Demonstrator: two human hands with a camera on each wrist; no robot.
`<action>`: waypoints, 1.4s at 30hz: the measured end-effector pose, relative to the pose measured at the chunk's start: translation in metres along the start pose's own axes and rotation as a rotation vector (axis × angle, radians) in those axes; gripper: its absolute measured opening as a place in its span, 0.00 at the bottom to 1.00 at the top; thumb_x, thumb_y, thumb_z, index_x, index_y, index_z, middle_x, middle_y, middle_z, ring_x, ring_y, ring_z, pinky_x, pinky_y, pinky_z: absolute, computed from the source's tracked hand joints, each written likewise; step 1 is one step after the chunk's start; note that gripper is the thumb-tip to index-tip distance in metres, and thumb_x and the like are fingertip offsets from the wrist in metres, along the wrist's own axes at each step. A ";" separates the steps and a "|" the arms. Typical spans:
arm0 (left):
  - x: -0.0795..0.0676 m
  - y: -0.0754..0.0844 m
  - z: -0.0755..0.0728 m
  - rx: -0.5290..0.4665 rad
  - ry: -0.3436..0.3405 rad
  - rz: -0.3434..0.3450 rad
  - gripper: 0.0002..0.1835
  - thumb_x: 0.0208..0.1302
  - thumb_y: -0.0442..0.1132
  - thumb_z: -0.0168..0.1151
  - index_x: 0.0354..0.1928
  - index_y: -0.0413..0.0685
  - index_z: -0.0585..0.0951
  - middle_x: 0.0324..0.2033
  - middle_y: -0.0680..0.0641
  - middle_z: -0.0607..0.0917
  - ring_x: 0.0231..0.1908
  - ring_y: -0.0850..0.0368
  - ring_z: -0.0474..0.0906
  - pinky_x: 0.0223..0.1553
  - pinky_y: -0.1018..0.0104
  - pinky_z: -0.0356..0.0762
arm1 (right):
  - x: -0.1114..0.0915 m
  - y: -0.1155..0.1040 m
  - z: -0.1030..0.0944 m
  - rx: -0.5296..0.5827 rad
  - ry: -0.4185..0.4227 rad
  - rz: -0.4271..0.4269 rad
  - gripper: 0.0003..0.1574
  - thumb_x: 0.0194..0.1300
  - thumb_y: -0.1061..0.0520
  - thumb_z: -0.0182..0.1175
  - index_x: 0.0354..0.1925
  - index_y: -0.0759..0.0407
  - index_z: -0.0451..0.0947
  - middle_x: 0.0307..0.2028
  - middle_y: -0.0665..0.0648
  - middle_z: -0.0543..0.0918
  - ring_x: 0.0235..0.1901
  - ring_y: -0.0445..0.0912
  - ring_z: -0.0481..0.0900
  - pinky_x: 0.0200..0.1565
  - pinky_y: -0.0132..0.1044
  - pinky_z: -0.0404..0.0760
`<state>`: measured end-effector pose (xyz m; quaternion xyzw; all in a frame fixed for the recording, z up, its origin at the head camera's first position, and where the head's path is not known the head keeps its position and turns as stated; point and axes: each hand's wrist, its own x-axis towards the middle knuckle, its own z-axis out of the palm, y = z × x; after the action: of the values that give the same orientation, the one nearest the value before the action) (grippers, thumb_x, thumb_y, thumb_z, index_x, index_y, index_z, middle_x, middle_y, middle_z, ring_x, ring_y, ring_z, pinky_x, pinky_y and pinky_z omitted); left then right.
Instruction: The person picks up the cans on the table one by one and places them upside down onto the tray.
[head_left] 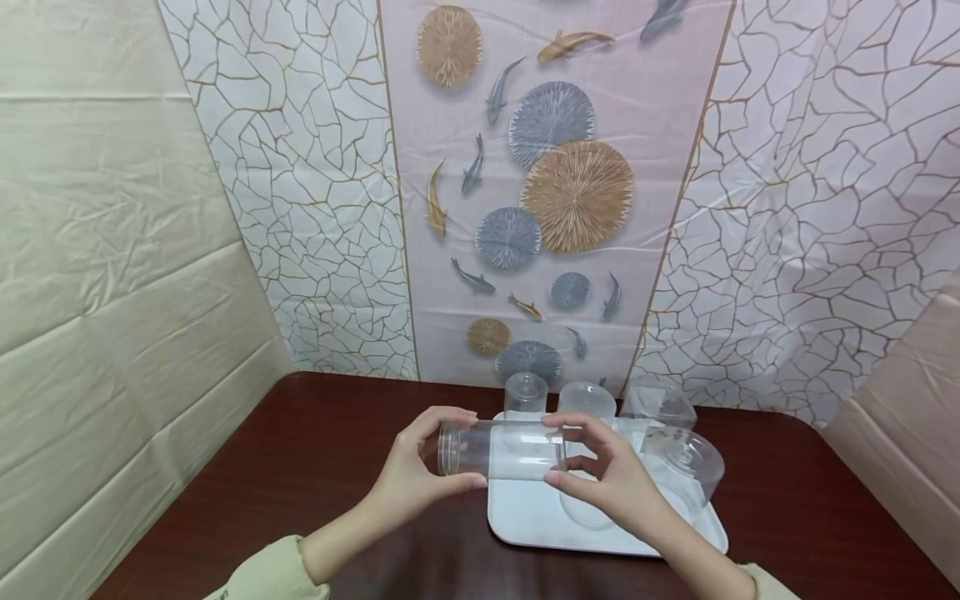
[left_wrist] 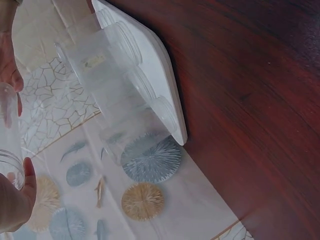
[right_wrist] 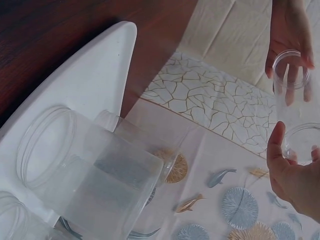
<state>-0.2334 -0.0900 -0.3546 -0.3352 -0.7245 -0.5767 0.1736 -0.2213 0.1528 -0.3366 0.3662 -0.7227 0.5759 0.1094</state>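
A clear cylindrical plastic jar (head_left: 510, 450) lies sideways in the air between both hands, partly over the white tray (head_left: 517, 527). My left hand (head_left: 416, 467) grips its ridged, threaded end, thumb below and fingers above. The right hand (head_left: 611, 475) holds the other end between thumb and fingers. In the left wrist view, the left hand (left_wrist: 15, 197) is around the ridged rim. In the right wrist view, the right hand (right_wrist: 295, 180) curls about its end, with the jar (right_wrist: 297, 110) see-through between the hands. Nothing is visible inside it.
On the tray stand several clear jars: a narrow one (head_left: 525, 396), a wider one (head_left: 587, 400), a square-looking one (head_left: 660, 406) and a large round one (head_left: 693, 467). Dark red-brown table (head_left: 315, 467) surrounds the tray. Patterned cloth (head_left: 330, 275) hangs behind.
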 end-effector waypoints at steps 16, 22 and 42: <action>-0.002 -0.010 -0.015 0.036 0.039 0.052 0.29 0.40 0.37 0.71 0.49 0.44 0.74 0.47 0.46 0.75 0.47 0.61 0.72 0.39 0.65 0.77 | 0.003 -0.005 -0.008 -0.043 0.037 0.044 0.29 0.49 0.69 0.62 0.51 0.64 0.67 0.51 0.46 0.73 0.48 0.37 0.73 0.37 0.34 0.79; -0.006 -0.013 -0.021 0.083 0.058 0.018 0.27 0.41 0.38 0.70 0.48 0.47 0.74 0.46 0.48 0.76 0.45 0.63 0.72 0.38 0.65 0.78 | 0.004 -0.006 -0.011 -0.062 0.035 0.019 0.29 0.49 0.70 0.61 0.51 0.66 0.67 0.50 0.42 0.73 0.47 0.39 0.73 0.37 0.34 0.79; -0.017 -0.021 -0.027 0.098 0.032 0.029 0.18 0.48 0.31 0.65 0.44 0.45 0.76 0.45 0.48 0.76 0.44 0.61 0.73 0.35 0.64 0.78 | 0.011 -0.002 -0.010 -0.257 -0.056 0.043 0.26 0.49 0.60 0.65 0.49 0.55 0.72 0.45 0.55 0.75 0.40 0.39 0.71 0.37 0.34 0.79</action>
<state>-0.2391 -0.1231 -0.3729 -0.3274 -0.7442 -0.5431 0.2095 -0.2303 0.1575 -0.3256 0.3494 -0.8010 0.4703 0.1227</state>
